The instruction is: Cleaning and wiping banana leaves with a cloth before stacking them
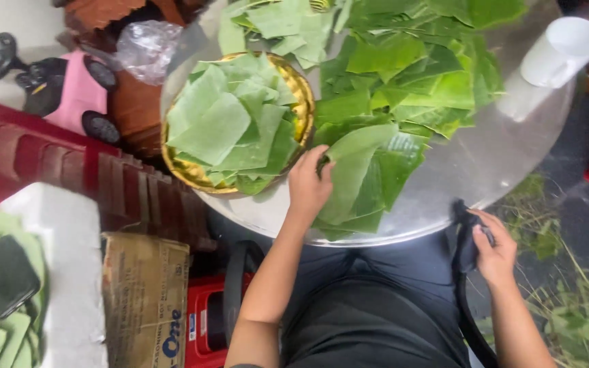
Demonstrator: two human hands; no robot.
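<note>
**Lift one leaf piece cleanly, with the scissors kept clear**

Start nearest your body. Your right hand (491,251) sits at about 4 o'clock, just off the rim of the round metal worktop (492,163), clenched around the dark handles of what look like scissors (468,238); the blades are hidden, so I cannot tell how they point. Keep them low and away from your lap while the other hand works.

Your left hand (308,187) lies at the near edge of the worktop, around 6 o'clock, fingers curled onto the long pale banana-leaf piece (349,174) that tops the near pile. It is touching and pinching the edge of the leaf, not yet lifting it. To do this well, I would judge: take only the top piece, slide the thumb under its edge, and lift along the ribs so it does not split.

Just beyond the left hand, at about 10 o'clock, the gold-rimmed tray (304,102) holds a stack of trimmed squarish pieces (230,126). Lay new ones flat there, pale side matching the rest.

Farther on, from 12 to 1 o'clock, the loose heap of darker leaves (410,68) spreads over the worktop, with a white plastic jug (553,58) at 2 o'clock near the rim; mind your elbow near it.
</note>
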